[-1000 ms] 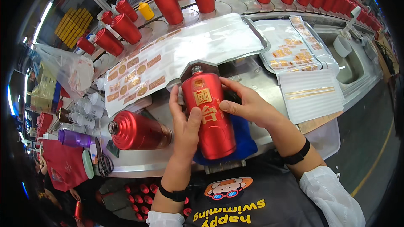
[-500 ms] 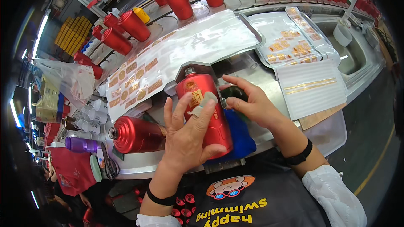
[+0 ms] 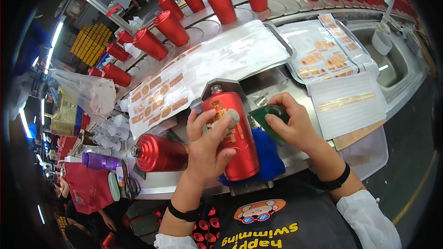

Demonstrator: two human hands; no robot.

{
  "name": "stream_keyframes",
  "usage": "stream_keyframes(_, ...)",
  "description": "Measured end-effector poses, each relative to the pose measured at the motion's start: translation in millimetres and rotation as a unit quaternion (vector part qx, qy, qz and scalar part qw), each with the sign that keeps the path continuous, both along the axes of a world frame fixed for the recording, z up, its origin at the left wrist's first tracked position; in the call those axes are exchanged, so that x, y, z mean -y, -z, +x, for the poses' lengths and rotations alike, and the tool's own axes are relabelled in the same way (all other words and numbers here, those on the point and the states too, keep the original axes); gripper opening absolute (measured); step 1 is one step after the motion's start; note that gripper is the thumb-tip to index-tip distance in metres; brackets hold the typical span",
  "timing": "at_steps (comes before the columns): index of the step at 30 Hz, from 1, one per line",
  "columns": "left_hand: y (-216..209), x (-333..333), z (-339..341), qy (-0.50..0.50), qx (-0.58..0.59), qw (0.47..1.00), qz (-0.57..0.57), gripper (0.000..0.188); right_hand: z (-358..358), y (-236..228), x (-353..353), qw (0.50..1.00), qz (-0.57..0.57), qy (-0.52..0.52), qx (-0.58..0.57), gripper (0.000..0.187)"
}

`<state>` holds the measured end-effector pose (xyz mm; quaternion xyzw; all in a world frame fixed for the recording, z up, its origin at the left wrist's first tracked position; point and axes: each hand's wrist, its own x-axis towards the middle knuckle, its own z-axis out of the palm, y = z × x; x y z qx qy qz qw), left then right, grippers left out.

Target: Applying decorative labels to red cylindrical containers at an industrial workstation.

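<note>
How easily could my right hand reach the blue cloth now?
Probably yes: the blue cloth lies close by, its right side uncovered, though your right hand holds a flat green piece.

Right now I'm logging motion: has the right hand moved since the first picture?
Yes: against the grey metal bracket, the right hand is farther right, off the tapered red bottle beneath the left hand.

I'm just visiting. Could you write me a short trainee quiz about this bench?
1. The right hand holds:
a) scissors
b) a dark green flat piece
c) a white cup

2. True or false: the purple container is on the person's right.

3. Fill the gap: the cloth beside the red bottle under the left hand is ____.

Key: 1 b; 2 false, the purple container is on the left; 3 blue.
</note>
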<state>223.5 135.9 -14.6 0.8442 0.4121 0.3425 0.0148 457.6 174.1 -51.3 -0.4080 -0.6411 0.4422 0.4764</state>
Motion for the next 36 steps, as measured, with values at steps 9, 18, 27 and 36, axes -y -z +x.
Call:
stream_keyframes(9, 29.2, 5.9, 6.1, -0.119, 0.349, 0.924, -0.098, 0.059, -44.0, -62.0, -49.1, 0.944, 0.256, -0.155, 0.137, 0.023)
stream_keyframes(18, 2.5, -15.3, -4.1, -0.086, 0.06, 0.994, 0.041, 0.055, -29.7, -60.4, -67.7, 0.98, 0.166, -0.007, 0.107, 0.029)
stream_keyframes(27, 0.1, 3.5, -5.7, -0.075, -0.025, 0.996, 0.029, 0.053, -33.1, -67.3, -60.0, 0.99, 0.076, -0.069, 0.101, 0.025)
stream_keyframes(36, 35.5, 43.6, -1.8, -0.107, 0.125, 0.986, 0.004, 0.061, -78.4, -78.9, -90.6, 0.932, 0.202, -0.197, 0.226, 0.024)
